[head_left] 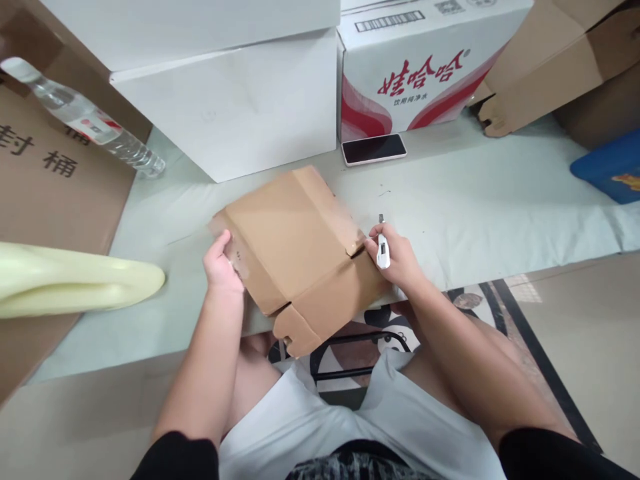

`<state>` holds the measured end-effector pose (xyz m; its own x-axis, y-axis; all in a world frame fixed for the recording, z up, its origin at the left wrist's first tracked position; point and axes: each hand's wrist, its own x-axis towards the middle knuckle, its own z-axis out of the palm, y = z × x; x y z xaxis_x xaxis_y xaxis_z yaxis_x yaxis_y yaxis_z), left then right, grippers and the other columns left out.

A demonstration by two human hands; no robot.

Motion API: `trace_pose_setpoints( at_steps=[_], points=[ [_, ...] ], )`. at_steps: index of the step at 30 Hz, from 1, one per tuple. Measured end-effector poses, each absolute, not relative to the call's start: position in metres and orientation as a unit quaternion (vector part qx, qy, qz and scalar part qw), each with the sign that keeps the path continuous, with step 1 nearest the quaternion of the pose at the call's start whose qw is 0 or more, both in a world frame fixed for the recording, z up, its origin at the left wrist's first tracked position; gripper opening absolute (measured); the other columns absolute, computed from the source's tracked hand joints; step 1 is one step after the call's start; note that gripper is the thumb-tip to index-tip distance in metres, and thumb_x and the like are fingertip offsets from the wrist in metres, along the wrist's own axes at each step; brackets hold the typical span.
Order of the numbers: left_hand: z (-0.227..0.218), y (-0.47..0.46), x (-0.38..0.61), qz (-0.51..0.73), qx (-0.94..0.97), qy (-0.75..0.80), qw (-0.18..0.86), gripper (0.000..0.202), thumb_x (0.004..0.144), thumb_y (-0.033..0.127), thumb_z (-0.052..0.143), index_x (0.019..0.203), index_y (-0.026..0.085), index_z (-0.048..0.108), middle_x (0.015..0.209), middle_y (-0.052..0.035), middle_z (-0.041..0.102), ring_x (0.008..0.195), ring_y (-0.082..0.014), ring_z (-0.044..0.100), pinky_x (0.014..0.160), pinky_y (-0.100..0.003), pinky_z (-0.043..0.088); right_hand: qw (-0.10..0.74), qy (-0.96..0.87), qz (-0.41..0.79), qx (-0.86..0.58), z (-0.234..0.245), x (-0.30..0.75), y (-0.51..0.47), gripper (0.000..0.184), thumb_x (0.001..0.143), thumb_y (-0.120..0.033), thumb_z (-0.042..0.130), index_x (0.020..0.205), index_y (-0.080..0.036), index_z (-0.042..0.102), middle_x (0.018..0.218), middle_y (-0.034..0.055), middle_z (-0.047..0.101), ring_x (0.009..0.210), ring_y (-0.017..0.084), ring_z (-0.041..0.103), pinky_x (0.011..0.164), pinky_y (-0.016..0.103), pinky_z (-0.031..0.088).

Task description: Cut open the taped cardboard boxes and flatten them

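A brown cardboard box (280,233), partly unfolded with its flaps spread, lies tilted over the front edge of the table. My left hand (223,262) grips its left side, thumb on top and the other fingers hidden beneath. In my right hand (400,257) is a small white utility knife (383,252), its tip pointing away from me. The fingers of that hand also rest against the box's right edge. A notched tab (297,331) of the cardboard hangs toward my lap.
Behind the cardboard stand white boxes (240,107) and a red-and-white carton (415,80), with a phone (375,149) before it. A water bottle (85,117) and a pale yellow object (80,280) are at left. At right are a brown box (550,73) and a blue item (610,167).
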<state>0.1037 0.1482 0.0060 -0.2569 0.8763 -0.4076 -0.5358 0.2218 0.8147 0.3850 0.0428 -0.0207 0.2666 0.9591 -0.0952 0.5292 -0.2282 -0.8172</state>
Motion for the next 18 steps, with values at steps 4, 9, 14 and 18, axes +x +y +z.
trace_pose_setpoints(
  at_steps=[4, 9, 14, 18],
  points=[
    [0.012, 0.148, 0.101, 0.634, 0.128, 0.497, 0.578, 0.018, 0.090, 0.022, 0.057, 0.095, 0.014, 0.072, 0.078, -0.0016, 0.078, 0.079, -0.0174, 0.072, 0.089, -0.033, 0.057, 0.352, -0.521, 0.337, -0.701, -0.020, 0.387, 0.041, 0.038, 0.086, -0.055, 0.055, 0.106, -0.023, 0.061, 0.071, 0.0015, 0.066, 0.064, 0.020, 0.058, 0.065, 0.033, 0.044],
    [0.009, 0.144, 0.093, 0.637, 0.129, 0.468, 0.599, 0.017, 0.093, 0.026, 0.059, 0.097, 0.014, 0.071, 0.082, -0.0029, 0.079, 0.079, -0.0175, 0.073, 0.091, -0.033, 0.057, 0.389, -0.489, 0.377, -0.684, -0.015, 0.384, 0.046, 0.048, 0.080, -0.061, 0.059, 0.107, -0.021, 0.064, 0.081, 0.0044, 0.070, 0.074, 0.022, 0.062, 0.068, 0.034, 0.047],
    [0.001, 0.145, 0.090, 0.658, 0.179, 0.435, 0.588, 0.027, 0.080, 0.034, 0.073, 0.101, 0.016, 0.071, 0.094, -0.0071, 0.079, 0.099, -0.0252, 0.073, 0.097, -0.039, 0.056, 0.430, -0.440, 0.372, -0.695, -0.016, 0.382, 0.048, 0.043, 0.075, -0.059, 0.067, 0.093, -0.021, 0.062, 0.067, -0.0024, 0.057, 0.063, 0.016, 0.052, 0.064, 0.031, 0.042],
    [-0.005, 0.142, 0.094, 0.620, 0.222, 0.414, 0.628, 0.035, 0.071, 0.045, 0.077, 0.094, 0.019, 0.070, 0.094, -0.0062, 0.078, 0.109, -0.0280, 0.072, 0.096, -0.040, 0.057, 0.481, -0.421, 0.336, -0.692, -0.022, 0.384, 0.045, 0.037, 0.079, -0.056, 0.067, 0.091, -0.023, 0.058, 0.068, -0.0038, 0.056, 0.063, 0.014, 0.050, 0.063, 0.030, 0.041]
  ],
)
